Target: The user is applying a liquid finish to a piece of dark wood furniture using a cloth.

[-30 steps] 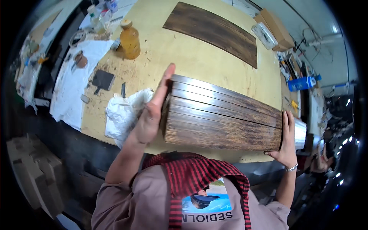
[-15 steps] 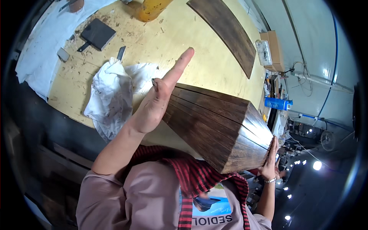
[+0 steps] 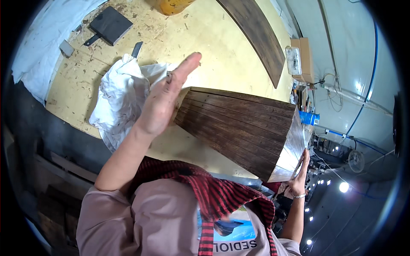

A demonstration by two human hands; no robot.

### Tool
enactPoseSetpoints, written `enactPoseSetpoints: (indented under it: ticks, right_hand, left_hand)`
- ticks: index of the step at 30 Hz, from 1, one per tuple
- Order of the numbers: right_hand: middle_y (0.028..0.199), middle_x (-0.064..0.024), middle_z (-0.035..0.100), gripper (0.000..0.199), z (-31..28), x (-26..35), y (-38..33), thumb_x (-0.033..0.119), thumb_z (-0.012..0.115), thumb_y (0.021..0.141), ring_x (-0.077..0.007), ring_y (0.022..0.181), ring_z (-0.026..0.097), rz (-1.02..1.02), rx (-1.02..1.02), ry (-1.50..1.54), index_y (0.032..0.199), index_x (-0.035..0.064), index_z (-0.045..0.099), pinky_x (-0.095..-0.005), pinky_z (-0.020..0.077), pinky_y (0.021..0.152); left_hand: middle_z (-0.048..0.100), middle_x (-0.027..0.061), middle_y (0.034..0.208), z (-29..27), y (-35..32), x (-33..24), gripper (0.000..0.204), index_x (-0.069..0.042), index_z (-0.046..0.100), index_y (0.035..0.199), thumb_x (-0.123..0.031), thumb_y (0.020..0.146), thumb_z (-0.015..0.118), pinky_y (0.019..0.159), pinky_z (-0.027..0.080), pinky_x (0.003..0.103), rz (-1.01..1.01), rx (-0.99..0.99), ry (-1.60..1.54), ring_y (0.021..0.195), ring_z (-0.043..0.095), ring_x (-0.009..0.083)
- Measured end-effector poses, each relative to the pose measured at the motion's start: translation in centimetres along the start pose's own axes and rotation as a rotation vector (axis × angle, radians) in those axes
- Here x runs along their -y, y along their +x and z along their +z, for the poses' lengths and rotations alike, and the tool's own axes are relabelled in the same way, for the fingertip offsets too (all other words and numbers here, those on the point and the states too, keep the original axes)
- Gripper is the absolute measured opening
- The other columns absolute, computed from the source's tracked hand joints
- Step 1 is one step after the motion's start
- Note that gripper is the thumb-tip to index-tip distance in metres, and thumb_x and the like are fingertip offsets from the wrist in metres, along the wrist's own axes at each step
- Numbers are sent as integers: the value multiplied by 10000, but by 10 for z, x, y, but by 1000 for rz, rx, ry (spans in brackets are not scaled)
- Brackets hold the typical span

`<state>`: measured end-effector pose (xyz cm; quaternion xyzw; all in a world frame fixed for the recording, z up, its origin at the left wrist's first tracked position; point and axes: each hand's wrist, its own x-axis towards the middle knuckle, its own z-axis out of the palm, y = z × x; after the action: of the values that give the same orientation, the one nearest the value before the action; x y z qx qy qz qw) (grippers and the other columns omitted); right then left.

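Note:
A large, tapered dark wooden piece [image 3: 239, 130] with lengthwise plank lines lies slanted between my hands, in front of my body. Its narrow end is at the left, and the wide end, with a shiny face, is at the right. My left hand [image 3: 164, 100] bears with its palm side on the narrow end, fingers stretched and held together. At the wide end my right hand [image 3: 300, 174] is laid along the edge, fingers straight; part of it is hidden. Beside my left hand a smudged white cloth [image 3: 117, 98] is bunched on the yellowish table [image 3: 205, 42].
A curved dark wooden board [image 3: 258, 40] lies at the far right of the table. Toward the far left are a dark square plate with a handle [image 3: 112, 26], a small blade [image 3: 136, 49] and white sheeting [image 3: 40, 51]. An orange container [image 3: 174, 6] stands far back.
The wooden piece has turned, so one long face shows more and the shiny face less. Its wide end has shifted right; my left hand has moved slightly left along with the narrow end.

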<state>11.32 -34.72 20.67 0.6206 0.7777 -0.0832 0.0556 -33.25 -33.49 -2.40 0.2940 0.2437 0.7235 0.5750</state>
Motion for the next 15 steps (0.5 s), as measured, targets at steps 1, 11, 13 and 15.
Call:
enactPoseSetpoints:
  ticks: [1, 11, 13, 15]
  right_hand:
    - [1599, -178, 212, 1241, 1, -3, 2, 94, 752, 467, -300, 1497, 182, -18, -8, -3, 1546, -22, 152, -387, 120, 1231]
    - [1612, -229, 129, 1191, 3, -11, 9, 243, 771, 610, -333, 1515, 99, 44, -14, 61, 1545, -43, 91, -398, 82, 1225]
    - [1619, -219, 109, 1201, 4, -16, 6, 245, 769, 618, -322, 1517, 89, 60, -9, 45, 1548, -38, 63, -395, 68, 1225]
    - [1621, -216, 104, 1203, 5, -16, 6, 246, 768, 620, -318, 1517, 88, 73, -15, 46, 1549, -35, 57, -395, 66, 1225]
  left_hand:
    - [275, 222, 1579, -6, 0, -1, 723, 72, 241, 1511, -486, 1054, 296, 1224, 113, 419, 8, -5, 0, 1492, 208, 317]
    - [377, 205, 1534, -43, -11, 10, 569, 58, 354, 1476, -317, 1052, 417, 1213, 150, 431, -36, -181, -10, 1459, 296, 311]
    - [392, 202, 1527, -51, -14, 15, 545, 57, 376, 1466, -289, 1049, 434, 1211, 156, 429, -54, -215, 6, 1453, 310, 304]
    - [424, 196, 1508, -58, -16, 20, 512, 59, 411, 1445, -256, 1044, 447, 1206, 176, 422, -83, -259, -5, 1440, 337, 289]
